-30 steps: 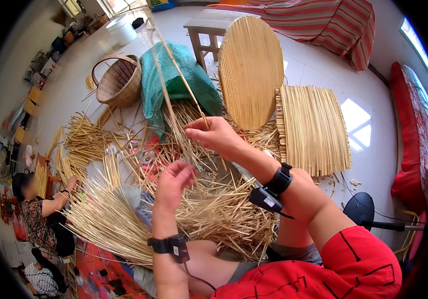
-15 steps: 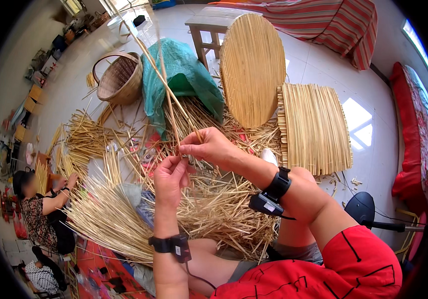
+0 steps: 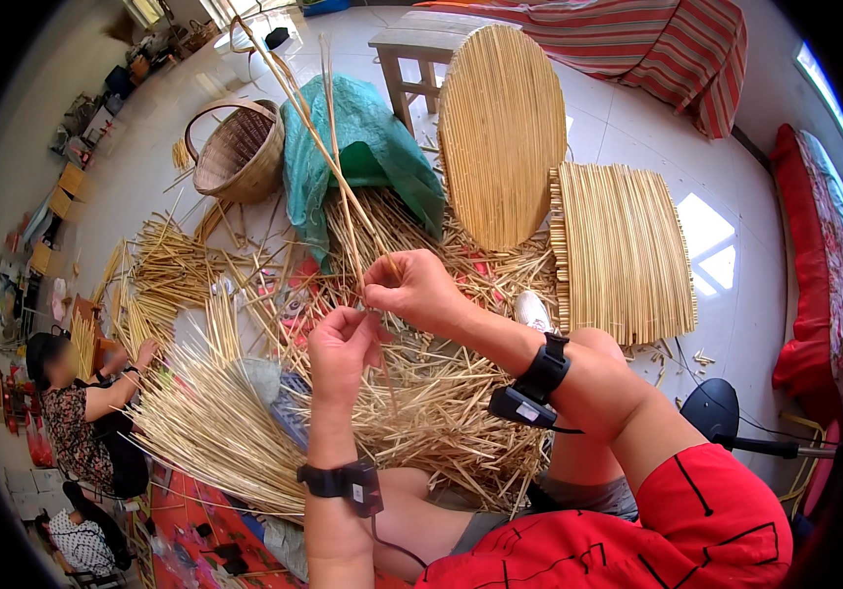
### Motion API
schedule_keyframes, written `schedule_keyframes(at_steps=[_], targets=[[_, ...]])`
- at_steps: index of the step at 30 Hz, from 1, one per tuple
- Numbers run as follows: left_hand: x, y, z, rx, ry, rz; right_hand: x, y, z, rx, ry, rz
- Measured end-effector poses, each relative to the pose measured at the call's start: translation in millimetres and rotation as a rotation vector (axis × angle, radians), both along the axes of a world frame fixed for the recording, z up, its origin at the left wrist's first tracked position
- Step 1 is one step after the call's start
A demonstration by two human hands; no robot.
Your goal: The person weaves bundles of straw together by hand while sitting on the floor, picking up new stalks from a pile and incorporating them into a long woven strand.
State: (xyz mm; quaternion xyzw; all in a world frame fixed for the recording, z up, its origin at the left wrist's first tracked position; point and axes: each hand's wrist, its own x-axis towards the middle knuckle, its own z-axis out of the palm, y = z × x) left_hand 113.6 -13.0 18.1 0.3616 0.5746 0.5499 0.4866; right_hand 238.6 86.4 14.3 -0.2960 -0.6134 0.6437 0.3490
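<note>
On the wearer's side of the green sack (image 3: 377, 108), the left hand (image 3: 338, 358) and right hand (image 3: 423, 294), fingertips closed, pinch long straw stalks (image 3: 341, 180) slanting up in front of it.

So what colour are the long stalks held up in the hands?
The long stalks are pale straw-yellow to light tan, showing best in the head view.

Wears red top (image 3: 627, 535) w/ blk line print, gry shorts (image 3: 603, 498), blk arm straps (image 3: 546, 367) w/ cabled boxes (image 3: 521, 405).
</note>
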Motion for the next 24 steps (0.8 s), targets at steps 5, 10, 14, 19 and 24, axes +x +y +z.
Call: schedule_keyframes(at_steps=[5, 10, 14, 19, 24], targets=[[-0.1, -0.3, -1.1, 0.007, -0.006, -0.001, -0.4, -1.7, 2.2, -0.013, -0.008, 0.008], [0.2, -0.1, -4.8, 0.007, -0.049, 0.006, -1.1, -0.8, -1.4, -0.01, 0.018, 0.017], [1.3, -0.6, -3.6, 0.001, -0.063, 0.008, -1.2, -0.8, -2.6, -0.033, 0.026, 0.018], [-0.8, -1.2, -4.5, 0.029, -0.128, 0.01, -0.6, -1.7, 0.6, -0.106, 0.067, 0.053], [-3.1, -1.5, -6.7, 0.03, -0.132, 0.008, 2.6, -2.6, 6.2, -0.129, 0.082, 0.119]])
